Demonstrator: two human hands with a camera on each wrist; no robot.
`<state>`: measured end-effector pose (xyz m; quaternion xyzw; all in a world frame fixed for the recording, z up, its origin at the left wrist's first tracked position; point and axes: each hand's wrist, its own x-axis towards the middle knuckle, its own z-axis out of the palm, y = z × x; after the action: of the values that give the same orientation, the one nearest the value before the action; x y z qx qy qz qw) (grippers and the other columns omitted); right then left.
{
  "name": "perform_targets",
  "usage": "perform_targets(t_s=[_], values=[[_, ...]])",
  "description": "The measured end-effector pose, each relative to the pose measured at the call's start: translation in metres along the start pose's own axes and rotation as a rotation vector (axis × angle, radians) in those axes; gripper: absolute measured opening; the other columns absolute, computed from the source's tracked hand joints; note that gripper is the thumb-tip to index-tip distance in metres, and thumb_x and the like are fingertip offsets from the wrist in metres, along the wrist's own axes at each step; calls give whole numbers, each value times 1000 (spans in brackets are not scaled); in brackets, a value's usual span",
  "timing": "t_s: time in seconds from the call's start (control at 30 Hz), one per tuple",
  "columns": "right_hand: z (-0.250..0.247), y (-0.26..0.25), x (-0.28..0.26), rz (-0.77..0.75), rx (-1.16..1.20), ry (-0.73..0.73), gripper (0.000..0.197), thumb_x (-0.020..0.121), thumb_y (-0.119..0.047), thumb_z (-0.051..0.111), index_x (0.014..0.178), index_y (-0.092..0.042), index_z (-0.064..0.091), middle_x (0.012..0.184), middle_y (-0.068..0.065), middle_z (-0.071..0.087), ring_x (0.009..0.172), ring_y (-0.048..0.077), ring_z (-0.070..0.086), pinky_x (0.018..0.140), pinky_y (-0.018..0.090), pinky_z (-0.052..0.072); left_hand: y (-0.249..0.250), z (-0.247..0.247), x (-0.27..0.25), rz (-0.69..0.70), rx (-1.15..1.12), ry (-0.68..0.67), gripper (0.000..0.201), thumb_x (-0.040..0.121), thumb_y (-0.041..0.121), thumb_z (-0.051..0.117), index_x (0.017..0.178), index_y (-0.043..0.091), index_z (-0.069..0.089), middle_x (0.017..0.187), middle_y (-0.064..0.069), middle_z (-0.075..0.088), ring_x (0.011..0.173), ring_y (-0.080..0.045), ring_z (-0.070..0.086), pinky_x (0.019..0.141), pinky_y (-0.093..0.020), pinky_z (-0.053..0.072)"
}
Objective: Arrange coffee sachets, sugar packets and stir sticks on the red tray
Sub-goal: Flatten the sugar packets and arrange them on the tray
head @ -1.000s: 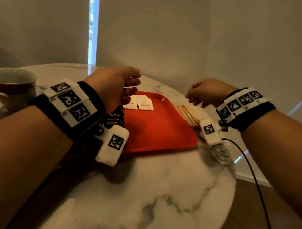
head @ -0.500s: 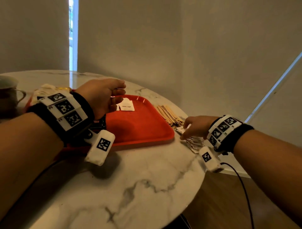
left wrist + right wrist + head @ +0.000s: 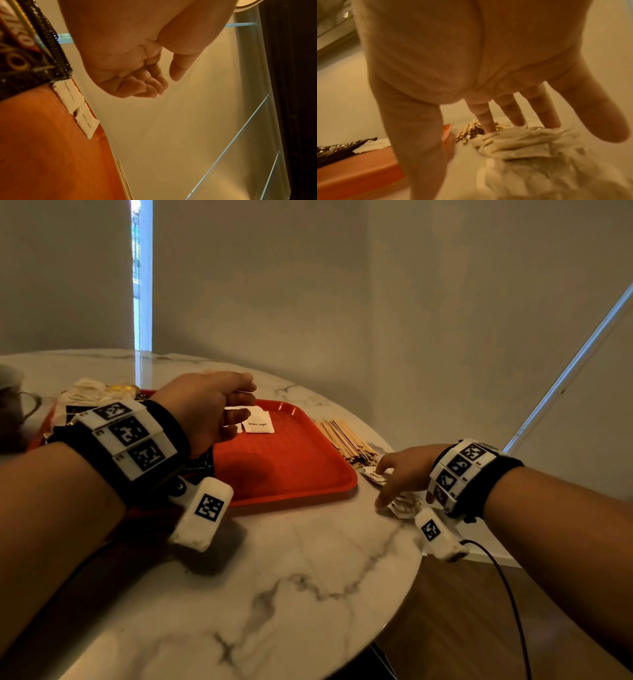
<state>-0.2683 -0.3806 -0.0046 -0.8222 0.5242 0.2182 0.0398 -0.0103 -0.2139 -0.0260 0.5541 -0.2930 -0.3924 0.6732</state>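
**Two sugar packets on the red tray, right hand on the loose pile**

Seen from the head view, one red tray (image 3: 284, 470) lies on the marble table (image 3: 274, 577), and it serves as the landmark. Two white sugar packets (image 3: 258, 424) sit at the tray's far end, the left one mostly covered by the left hand (image 3: 205, 409). That hand hovers over the tray's far left part, fingers loosely curled; whether it holds anything cannot be told here. One bundle of stir sticks (image 3: 349, 440) lies on the table just beside the tray's right edge; the sticks are too many and too fine to count. Nearer than the sticks, off the tray's right front corner, the right hand (image 3: 407, 470) rests with fingers spread on a pile of pale packets (image 3: 406, 505), whose number is hidden by the hand. Off the tray's left side, one cup (image 3: 13, 402) is cut by the picture's edge, and crumpled wrappers (image 3: 92, 393) lie blurred.

The left wrist view shows both sugar packets (image 3: 77, 106), each printed "brown sugar", lying end to end at the tray's (image 3: 51, 155) edge. The left hand (image 3: 130, 75) hangs above, its fingers curled inward and empty, thumb apart. A dark printed sachet (image 3: 20, 54) is cut off at the upper left.

From the right wrist, the right hand (image 3: 471, 81) is spread, with three fingertips (image 3: 488, 125) touching the pale pile (image 3: 530, 148). The sticks (image 3: 467, 129) show behind it, beside the tray's corner (image 3: 447, 129). Everything is blurred.
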Motion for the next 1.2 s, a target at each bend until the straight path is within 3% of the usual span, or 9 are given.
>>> perform_targets(t_s=[0.17,0.33,0.5,0.63,0.77,0.9,1.0,1.13,1.2], values=[[6,-6,4,37,-23,28,89,65,-30,91,142,-26,46,122,5,61,97,23,65,89,44,59,1,-1,0,-2,0,1,17,95,37,60,95,22,67,88,5,67,80,-13,58,63,-30,40],[9,-12,0,2,-168,117,60,80,-26,77,135,-21,51,92,-1,63,69,11,61,77,33,60,1,0,1,-10,5,-4,20,95,40,60,97,21,68,88,6,66,80,-13,58,64,-30,40],[9,-15,-2,-30,-266,175,46,86,-23,73,129,-17,59,112,4,67,91,18,66,79,31,59,-1,0,2,-8,6,-3,21,95,40,61,98,20,68,88,5,67,78,-13,59,65,-30,41],[5,-15,-2,-54,-256,178,43,85,-24,74,126,-15,63,107,5,70,87,18,69,81,33,60,-1,2,1,-8,7,-10,21,96,38,59,97,19,67,85,4,66,75,-13,58,63,-29,40],[1,-8,1,-50,-211,44,83,65,-51,89,135,-23,54,107,-4,67,75,9,64,82,35,61,-3,2,1,-11,15,-15,21,96,39,59,97,19,67,85,4,65,73,-12,57,63,-28,40],[5,-5,1,-55,-326,-13,106,56,-49,94,144,-26,39,106,-8,58,72,8,55,78,33,56,-2,1,2,-18,16,-19,22,96,40,59,98,19,68,87,4,66,73,-12,58,62,-29,41],[7,-8,4,-73,-400,16,97,61,-42,94,141,-23,41,96,-8,57,71,10,53,76,30,52,-3,0,2,-15,6,-25,21,95,40,60,96,20,67,84,5,65,70,-11,58,62,-28,40],[6,-5,6,-91,-391,75,76,75,-29,86,138,-21,46,96,-6,54,80,15,55,62,25,45,-2,0,1,-16,5,-32,22,95,40,59,95,20,67,84,5,65,70,-11,57,62,-28,39],[8,-2,9,-105,-387,114,67,78,-27,82,135,-21,48,101,-4,56,87,17,56,64,26,43,-1,0,0,-16,6,-30,22,96,40,59,96,20,67,83,6,65,70,-11,57,62,-28,39]])
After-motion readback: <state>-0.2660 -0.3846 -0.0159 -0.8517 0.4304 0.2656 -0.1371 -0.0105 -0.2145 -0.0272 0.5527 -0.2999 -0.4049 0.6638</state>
